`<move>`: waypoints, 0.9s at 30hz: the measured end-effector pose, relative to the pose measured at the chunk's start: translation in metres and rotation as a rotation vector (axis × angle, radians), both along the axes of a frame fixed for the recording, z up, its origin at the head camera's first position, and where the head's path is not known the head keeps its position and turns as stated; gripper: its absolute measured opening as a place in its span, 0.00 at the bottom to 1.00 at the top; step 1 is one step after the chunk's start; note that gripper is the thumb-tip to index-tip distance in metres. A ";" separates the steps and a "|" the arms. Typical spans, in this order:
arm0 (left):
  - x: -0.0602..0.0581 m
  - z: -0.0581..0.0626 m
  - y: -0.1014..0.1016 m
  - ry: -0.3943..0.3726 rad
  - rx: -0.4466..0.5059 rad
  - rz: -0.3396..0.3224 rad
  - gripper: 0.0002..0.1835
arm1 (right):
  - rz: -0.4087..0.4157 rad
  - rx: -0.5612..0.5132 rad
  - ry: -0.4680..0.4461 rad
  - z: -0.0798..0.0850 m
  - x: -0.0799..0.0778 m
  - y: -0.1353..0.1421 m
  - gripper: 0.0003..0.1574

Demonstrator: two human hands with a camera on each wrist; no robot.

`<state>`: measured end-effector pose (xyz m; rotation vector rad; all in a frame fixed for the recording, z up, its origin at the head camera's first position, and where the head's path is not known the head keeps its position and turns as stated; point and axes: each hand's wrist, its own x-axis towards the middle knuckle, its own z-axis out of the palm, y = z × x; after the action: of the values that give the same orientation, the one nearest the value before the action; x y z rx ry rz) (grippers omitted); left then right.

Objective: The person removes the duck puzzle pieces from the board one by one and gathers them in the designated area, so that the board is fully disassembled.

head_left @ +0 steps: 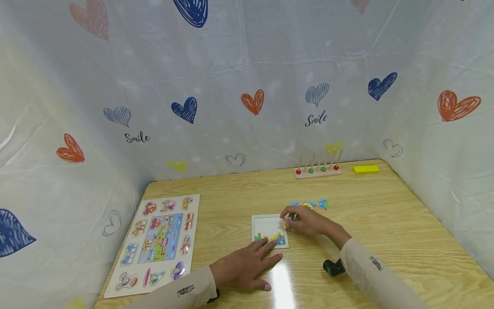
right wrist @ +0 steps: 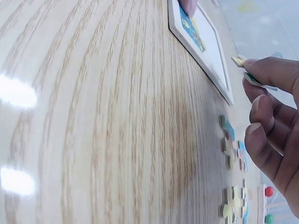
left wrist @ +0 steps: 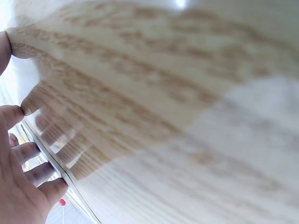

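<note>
A small square puzzle tray (head_left: 266,216) with a white rim lies on the table, colourful jigsaw pieces (head_left: 280,238) joined along its near side. My left hand (head_left: 248,264) rests on that near side, fingers stretched over the rim and the joined pieces. Over the tray's right edge, my right hand (head_left: 306,221) pinches a jigsaw piece (head_left: 286,222) between thumb and fingers. In the right wrist view its yellow tip (right wrist: 239,61) sticks out past the thumb, and a green edge (right wrist: 252,79) shows below. Loose jigsaw pieces (head_left: 323,204) lie just beyond the right hand.
A large picture puzzle board (head_left: 115,288) with vehicles and toys lies at the left of the wooden table. At the back right stand a peg rack (head_left: 318,174) with red and green beads and a yellow block (head_left: 365,169). A heart-printed curtain (head_left: 216,141) surrounds the table.
</note>
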<state>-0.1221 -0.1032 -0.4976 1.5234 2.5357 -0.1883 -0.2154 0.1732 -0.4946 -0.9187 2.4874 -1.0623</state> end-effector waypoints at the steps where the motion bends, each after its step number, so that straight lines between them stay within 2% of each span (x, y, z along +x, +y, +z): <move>1: 0.000 0.000 0.000 -0.003 0.002 0.001 0.42 | 0.001 -0.006 0.001 -0.001 0.000 0.002 0.13; 9: 0.000 0.001 0.000 -0.004 0.001 -0.003 0.42 | 0.003 -0.046 -0.003 -0.004 0.001 0.015 0.15; 17: 0.001 0.003 0.000 -0.008 0.001 0.006 0.42 | -0.048 -0.044 0.023 -0.008 0.002 0.027 0.07; 22: 0.002 0.003 0.000 -0.002 -0.002 0.003 0.42 | -0.071 -0.084 0.041 -0.007 0.005 0.035 0.08; 27: 0.001 0.001 0.000 -0.002 -0.016 0.011 0.42 | -0.113 -0.074 0.063 -0.008 0.007 0.043 0.12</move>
<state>-0.1207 -0.1030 -0.4961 1.5036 2.5342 -0.2049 -0.2085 0.2160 -0.5023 -0.8535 2.5941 -1.1863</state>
